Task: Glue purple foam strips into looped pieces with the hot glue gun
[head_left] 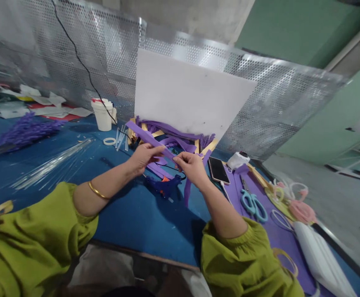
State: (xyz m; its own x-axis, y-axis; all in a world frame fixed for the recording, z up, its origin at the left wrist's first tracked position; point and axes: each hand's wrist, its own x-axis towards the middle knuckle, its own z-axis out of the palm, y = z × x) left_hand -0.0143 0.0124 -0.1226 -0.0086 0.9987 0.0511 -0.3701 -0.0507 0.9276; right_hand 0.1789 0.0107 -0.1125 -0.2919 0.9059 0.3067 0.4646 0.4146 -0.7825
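A purple strip is stretched between my hands above the blue table. My left hand pinches it with thumb and fingers. To the right, my right hand has its fingertips closed on the strip's other part, whose tail seems to hang below. Under the hands lies a blue glue gun with an orange part, partly shaded. Behind them more purple strips and yellow pieces are heaped against a white board.
Left of the hands are a white cup, a roll of tape, clear glue sticks, a bundle of clear strands and purple flower sprigs. A phone and teal-handled scissors lie at the right. A black cord hangs behind.
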